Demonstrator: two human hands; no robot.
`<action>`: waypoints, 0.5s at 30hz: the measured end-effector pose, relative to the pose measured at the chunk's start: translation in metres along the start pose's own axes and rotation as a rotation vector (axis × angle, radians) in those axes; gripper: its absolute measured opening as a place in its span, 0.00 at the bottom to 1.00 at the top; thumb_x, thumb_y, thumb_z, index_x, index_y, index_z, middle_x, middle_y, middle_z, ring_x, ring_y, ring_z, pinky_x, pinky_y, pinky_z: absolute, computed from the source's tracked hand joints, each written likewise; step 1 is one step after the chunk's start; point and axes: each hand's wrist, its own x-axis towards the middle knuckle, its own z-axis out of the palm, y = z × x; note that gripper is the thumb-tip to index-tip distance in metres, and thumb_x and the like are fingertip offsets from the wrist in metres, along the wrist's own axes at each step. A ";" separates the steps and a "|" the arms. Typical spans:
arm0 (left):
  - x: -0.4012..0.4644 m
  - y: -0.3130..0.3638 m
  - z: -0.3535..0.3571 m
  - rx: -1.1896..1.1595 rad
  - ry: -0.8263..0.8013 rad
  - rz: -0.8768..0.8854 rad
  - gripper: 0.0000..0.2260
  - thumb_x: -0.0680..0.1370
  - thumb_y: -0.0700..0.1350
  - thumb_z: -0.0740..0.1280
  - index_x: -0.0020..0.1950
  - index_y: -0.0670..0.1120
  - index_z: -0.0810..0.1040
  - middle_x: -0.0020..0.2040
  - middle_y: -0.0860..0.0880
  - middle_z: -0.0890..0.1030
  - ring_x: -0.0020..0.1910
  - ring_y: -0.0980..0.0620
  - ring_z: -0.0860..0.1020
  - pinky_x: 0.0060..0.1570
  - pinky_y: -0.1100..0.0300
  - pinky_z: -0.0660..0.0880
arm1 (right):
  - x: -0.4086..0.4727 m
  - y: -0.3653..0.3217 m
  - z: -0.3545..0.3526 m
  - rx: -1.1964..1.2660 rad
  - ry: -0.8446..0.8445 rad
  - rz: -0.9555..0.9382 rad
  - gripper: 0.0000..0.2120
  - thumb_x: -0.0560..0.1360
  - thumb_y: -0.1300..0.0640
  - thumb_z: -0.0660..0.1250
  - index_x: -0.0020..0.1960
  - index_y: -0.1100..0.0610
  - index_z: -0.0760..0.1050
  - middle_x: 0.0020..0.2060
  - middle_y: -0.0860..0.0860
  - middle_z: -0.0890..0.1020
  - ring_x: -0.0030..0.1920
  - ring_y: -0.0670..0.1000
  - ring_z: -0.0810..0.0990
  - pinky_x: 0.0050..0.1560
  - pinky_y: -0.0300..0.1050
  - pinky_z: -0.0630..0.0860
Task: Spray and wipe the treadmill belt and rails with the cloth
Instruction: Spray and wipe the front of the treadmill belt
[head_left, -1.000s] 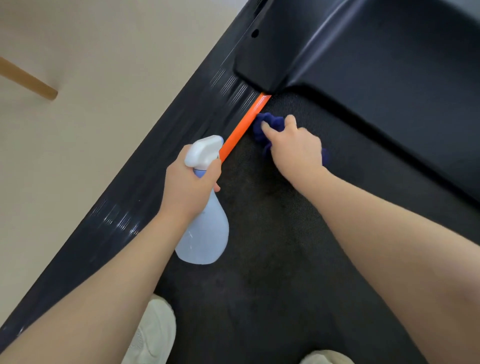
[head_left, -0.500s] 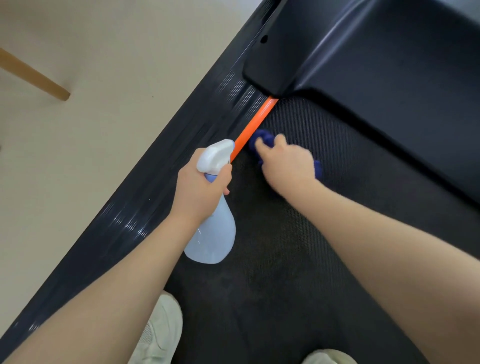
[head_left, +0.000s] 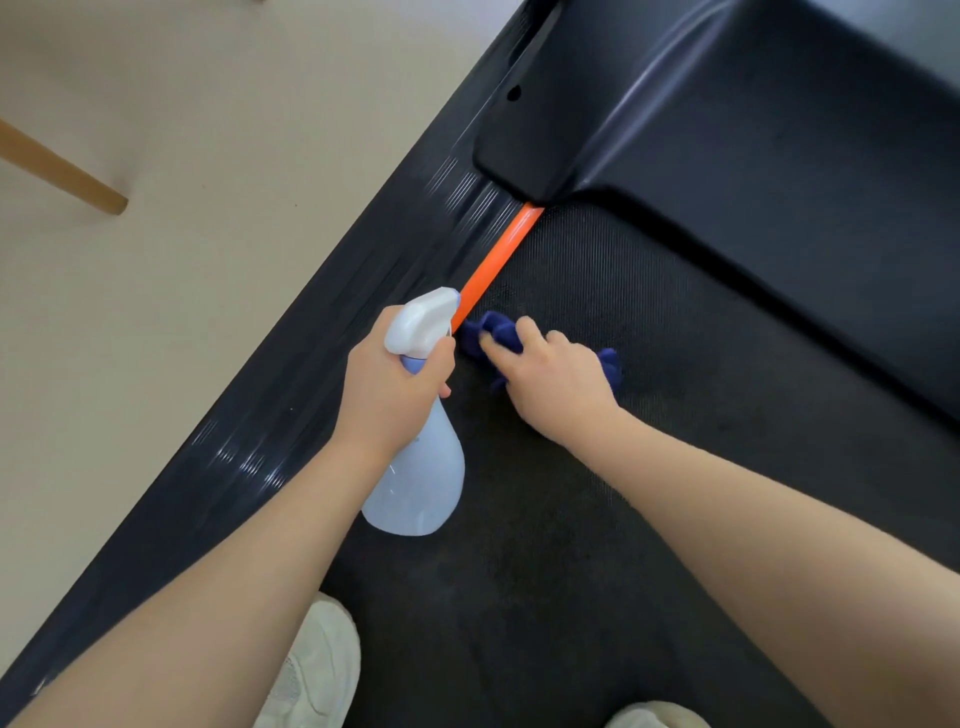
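My left hand (head_left: 387, 392) grips the neck of a pale blue spray bottle (head_left: 418, 467) with a white trigger head, held above the belt's left edge. My right hand (head_left: 558, 384) presses a bunched dark blue cloth (head_left: 488, 335) onto the black textured treadmill belt (head_left: 597, 519), fingers curled over it. The cloth lies right beside the orange strip (head_left: 501, 254) that borders the belt. Left of the strip runs the glossy ribbed black side rail (head_left: 291, 415). Most of the cloth is hidden under my hand.
The black motor cover (head_left: 753, 156) rises at the belt's far end. A beige floor (head_left: 182, 182) lies left of the rail, with a wooden furniture leg (head_left: 62, 171) on it. White shoes (head_left: 311, 675) stand on the belt near the bottom edge.
My right hand has dragged the cloth back toward me along the orange strip, away from the motor cover. The left hand with the bottle has kept its grip.
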 end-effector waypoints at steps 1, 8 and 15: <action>-0.001 0.000 -0.001 -0.015 0.008 -0.007 0.11 0.77 0.40 0.66 0.57 0.48 0.72 0.39 0.49 0.79 0.31 0.61 0.78 0.34 0.75 0.71 | -0.004 0.008 0.004 -0.018 0.102 -0.056 0.25 0.72 0.53 0.67 0.68 0.51 0.70 0.54 0.59 0.76 0.42 0.60 0.76 0.35 0.48 0.68; 0.001 -0.001 -0.002 -0.051 0.005 -0.013 0.09 0.76 0.39 0.66 0.55 0.49 0.73 0.37 0.49 0.79 0.31 0.61 0.78 0.34 0.75 0.71 | 0.007 0.045 0.023 -0.071 0.389 -0.150 0.23 0.70 0.57 0.55 0.63 0.52 0.75 0.50 0.59 0.76 0.42 0.59 0.75 0.35 0.49 0.70; 0.001 0.000 -0.005 -0.066 0.015 -0.030 0.10 0.76 0.39 0.66 0.54 0.51 0.73 0.38 0.48 0.79 0.30 0.62 0.78 0.33 0.75 0.71 | 0.017 0.006 0.012 0.146 0.272 0.092 0.21 0.63 0.58 0.71 0.56 0.55 0.78 0.48 0.61 0.77 0.38 0.61 0.75 0.27 0.47 0.70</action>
